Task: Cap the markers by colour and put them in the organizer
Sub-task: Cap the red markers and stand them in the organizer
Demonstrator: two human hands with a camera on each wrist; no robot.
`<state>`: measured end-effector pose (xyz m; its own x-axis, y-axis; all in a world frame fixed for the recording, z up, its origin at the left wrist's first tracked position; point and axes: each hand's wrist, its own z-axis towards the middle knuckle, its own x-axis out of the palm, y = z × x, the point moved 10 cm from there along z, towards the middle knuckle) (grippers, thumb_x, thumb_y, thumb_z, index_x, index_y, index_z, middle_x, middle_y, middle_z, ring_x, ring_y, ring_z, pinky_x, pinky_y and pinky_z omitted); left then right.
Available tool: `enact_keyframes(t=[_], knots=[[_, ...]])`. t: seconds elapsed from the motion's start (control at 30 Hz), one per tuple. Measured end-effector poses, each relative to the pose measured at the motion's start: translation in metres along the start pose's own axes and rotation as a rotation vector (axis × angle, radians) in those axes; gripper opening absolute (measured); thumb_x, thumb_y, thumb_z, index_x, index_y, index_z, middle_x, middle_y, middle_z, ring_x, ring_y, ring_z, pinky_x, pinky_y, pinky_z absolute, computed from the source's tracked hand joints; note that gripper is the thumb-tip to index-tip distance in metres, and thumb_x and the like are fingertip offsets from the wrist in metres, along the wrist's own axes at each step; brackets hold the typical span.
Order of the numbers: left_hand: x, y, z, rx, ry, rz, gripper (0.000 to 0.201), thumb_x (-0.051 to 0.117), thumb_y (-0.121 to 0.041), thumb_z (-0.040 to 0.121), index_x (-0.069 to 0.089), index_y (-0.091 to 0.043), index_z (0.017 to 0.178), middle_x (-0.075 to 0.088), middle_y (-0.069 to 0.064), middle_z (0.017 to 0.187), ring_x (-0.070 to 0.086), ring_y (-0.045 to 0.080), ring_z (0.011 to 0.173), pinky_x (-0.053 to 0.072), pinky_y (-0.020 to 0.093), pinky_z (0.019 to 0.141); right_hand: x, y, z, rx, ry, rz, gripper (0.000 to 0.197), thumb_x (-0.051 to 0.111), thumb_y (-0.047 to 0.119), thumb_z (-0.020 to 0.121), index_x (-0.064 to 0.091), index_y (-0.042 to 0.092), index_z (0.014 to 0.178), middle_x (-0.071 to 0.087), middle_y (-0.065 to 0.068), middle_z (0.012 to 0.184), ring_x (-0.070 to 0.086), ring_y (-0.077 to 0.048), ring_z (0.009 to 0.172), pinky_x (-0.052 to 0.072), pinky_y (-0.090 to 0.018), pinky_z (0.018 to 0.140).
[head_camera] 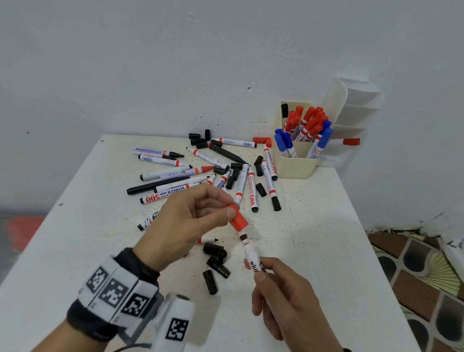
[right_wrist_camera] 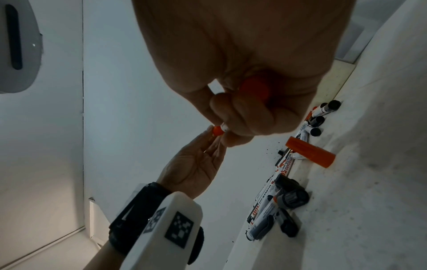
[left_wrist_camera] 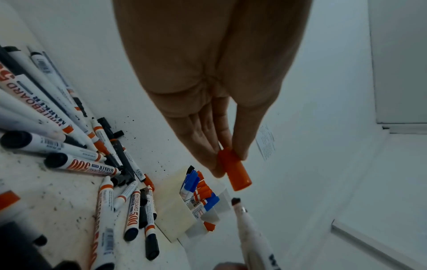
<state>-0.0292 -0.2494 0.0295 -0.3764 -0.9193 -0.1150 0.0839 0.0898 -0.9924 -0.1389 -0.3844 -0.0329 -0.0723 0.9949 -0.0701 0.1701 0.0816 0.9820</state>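
My left hand (head_camera: 232, 210) pinches a red cap (head_camera: 238, 220) between thumb and fingers, open end down. My right hand (head_camera: 259, 273) grips a white marker (head_camera: 251, 257) upright by its barrel. Its dark tip (head_camera: 243, 237) points up at the cap's mouth. In the left wrist view the red cap (left_wrist_camera: 235, 171) and the marker tip (left_wrist_camera: 236, 201) stand a short gap apart. The cream organizer (head_camera: 297, 168) at the back right holds several red-capped and blue-capped markers. In the right wrist view my right hand (right_wrist_camera: 233, 127) curls round the marker, hiding most of it.
A pile of uncapped markers (head_camera: 197, 172) and black caps covers the table's far middle. Loose black caps (head_camera: 216, 262) lie just below my hands. Two red caps (head_camera: 261, 140) lie left of the organizer, one (head_camera: 351, 141) behind it. The table's edge (head_camera: 366, 221) drops to tiled floor at right.
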Motion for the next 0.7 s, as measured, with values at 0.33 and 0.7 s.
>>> enact_keyframes(t=[0.33, 0.7], knots=[[0.008, 0.004, -0.001, -0.027, 0.064, -0.023, 0.02, 0.073, -0.01, 0.081, 0.067, -0.003, 0.099, 0.075, 0.009, 0.097, 0.072, 0.03, 0.091, 0.058, 0.034, 0.087, -0.005, 0.008, 0.001, -0.047, -0.031, 0.003, 0.021, 0.049, 0.021, 0.1, 0.066, 0.034, 0.099, 0.057, -0.005, 0.059, 0.035, -0.013, 0.04, 0.031, -0.021, 0.041], [0.023, 0.009, -0.003, -0.059, 0.144, -0.057, 0.019, 0.071, -0.009, 0.08, 0.064, 0.001, 0.095, 0.075, 0.01, 0.1, 0.071, 0.037, 0.093, 0.059, 0.038, 0.084, 0.005, 0.015, 0.004, -0.031, 0.032, 0.102, 0.017, 0.045, 0.017, 0.1, 0.062, 0.016, 0.102, 0.052, -0.007, 0.058, 0.029, -0.01, 0.036, 0.027, -0.018, 0.038]])
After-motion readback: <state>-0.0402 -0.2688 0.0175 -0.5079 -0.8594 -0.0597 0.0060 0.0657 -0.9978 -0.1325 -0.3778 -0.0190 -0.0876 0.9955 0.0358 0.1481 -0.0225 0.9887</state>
